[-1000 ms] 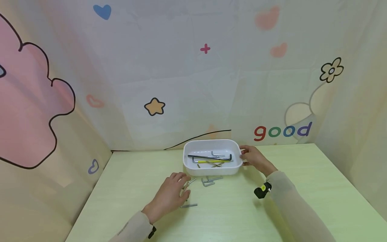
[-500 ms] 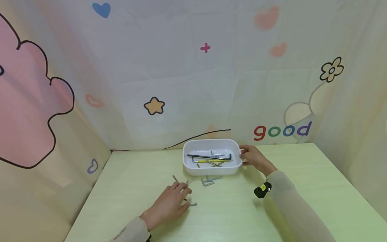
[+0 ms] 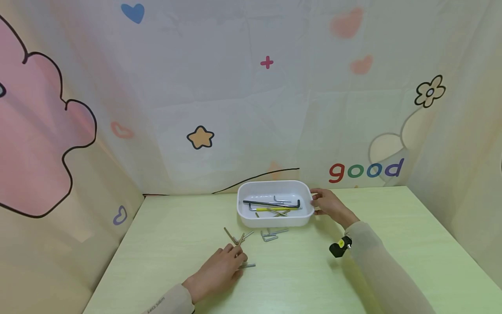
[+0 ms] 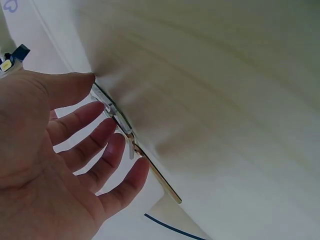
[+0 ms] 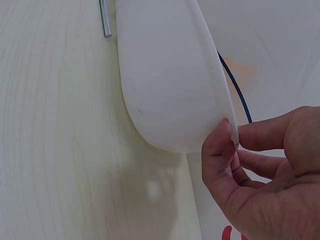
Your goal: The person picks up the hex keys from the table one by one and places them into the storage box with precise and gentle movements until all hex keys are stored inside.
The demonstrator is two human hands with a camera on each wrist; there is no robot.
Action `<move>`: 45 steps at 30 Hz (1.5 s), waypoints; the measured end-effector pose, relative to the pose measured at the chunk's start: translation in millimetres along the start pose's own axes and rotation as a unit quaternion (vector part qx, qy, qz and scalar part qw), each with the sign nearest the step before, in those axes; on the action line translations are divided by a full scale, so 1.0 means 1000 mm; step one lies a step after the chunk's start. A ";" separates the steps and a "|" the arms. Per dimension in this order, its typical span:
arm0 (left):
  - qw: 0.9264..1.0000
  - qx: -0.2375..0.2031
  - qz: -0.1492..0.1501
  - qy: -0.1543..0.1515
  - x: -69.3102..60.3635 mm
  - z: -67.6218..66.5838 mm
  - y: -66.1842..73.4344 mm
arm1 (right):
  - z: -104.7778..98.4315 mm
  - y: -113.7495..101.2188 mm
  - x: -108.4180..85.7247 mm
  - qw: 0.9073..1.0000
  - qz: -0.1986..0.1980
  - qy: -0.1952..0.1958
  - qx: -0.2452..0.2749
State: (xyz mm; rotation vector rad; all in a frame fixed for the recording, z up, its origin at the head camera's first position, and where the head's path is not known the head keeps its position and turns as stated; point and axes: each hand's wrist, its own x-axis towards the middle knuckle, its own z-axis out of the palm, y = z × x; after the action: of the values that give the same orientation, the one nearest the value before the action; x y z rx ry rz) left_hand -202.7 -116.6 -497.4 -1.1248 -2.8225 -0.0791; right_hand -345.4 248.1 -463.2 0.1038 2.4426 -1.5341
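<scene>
My left hand point(image 3: 215, 271) is low over the table at the loose hex keys, its fingers bent loosely. Brass keys point(image 3: 229, 234) lie just beyond its fingertips, and a silver key point(image 3: 249, 265) shows beside its thumb. The left wrist view has the hand point(image 4: 65, 155) with thumb and fingers apart along a row of keys point(image 4: 159, 178); whether they touch is unclear. My right hand point(image 3: 332, 206) pinches the right end of a white tray point(image 3: 274, 223), thumb and fingers on its rim in the right wrist view. Black point(image 3: 255, 203), yellow point(image 3: 270, 209) and smaller keys lie inside.
Several silver hex keys point(image 3: 270, 238) lie on the table in front of the tray. A printed curtain point(image 3: 235, 87) hangs behind the table's back edge and along both sides. A black and yellow device point(image 3: 340, 247) is at the right wrist.
My left hand has drawn back a little toward the near edge, and brass keys that it covered now show past its fingers. My right hand and the tray have stayed put.
</scene>
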 end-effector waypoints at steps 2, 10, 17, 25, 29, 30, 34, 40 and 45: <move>1.000 0.006 0.002 -0.001 0.000 0.001 -0.001 | 0.000 0.000 0.000 1.000 -0.001 -0.001 -0.001; 1.000 0.011 0.011 -0.002 0.002 0.001 -0.002 | 0.000 -0.003 -0.001 1.000 -0.002 -0.002 -0.002; 1.000 0.016 0.012 0.002 0.003 0.003 -0.001 | 0.000 -0.003 0.000 1.000 -0.001 -0.006 0.002; 0.999 0.026 0.028 0.013 0.004 0.005 -0.001 | 0.000 -0.005 -0.003 1.000 0.003 -0.008 -0.002; 0.999 0.029 0.033 0.006 0.003 0.004 0.000 | 0.000 -0.004 -0.003 1.000 0.001 -0.009 -0.002; 0.999 0.029 0.033 0.002 0.003 0.003 0.001 | 0.000 -0.004 -0.003 1.000 0.001 -0.010 -0.003; 0.999 0.034 0.029 -0.005 0.003 0.003 0.002 | 0.000 -0.003 -0.003 1.000 0.000 -0.011 -0.002; 0.997 0.070 0.031 0.015 0.004 0.000 0.001 | 0.000 -0.004 -0.004 1.000 0.000 -0.012 0.001; 0.995 0.092 0.028 0.033 0.007 -0.009 0.000 | -0.001 -0.002 -0.004 1.000 -0.001 -0.011 -0.003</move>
State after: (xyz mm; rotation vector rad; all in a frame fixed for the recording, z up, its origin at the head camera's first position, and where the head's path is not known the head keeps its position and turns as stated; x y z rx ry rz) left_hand -207.2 -112.9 -488.0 -1.1374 -2.6733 0.1437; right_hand -342.1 247.9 -460.0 0.0817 2.4304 -1.5206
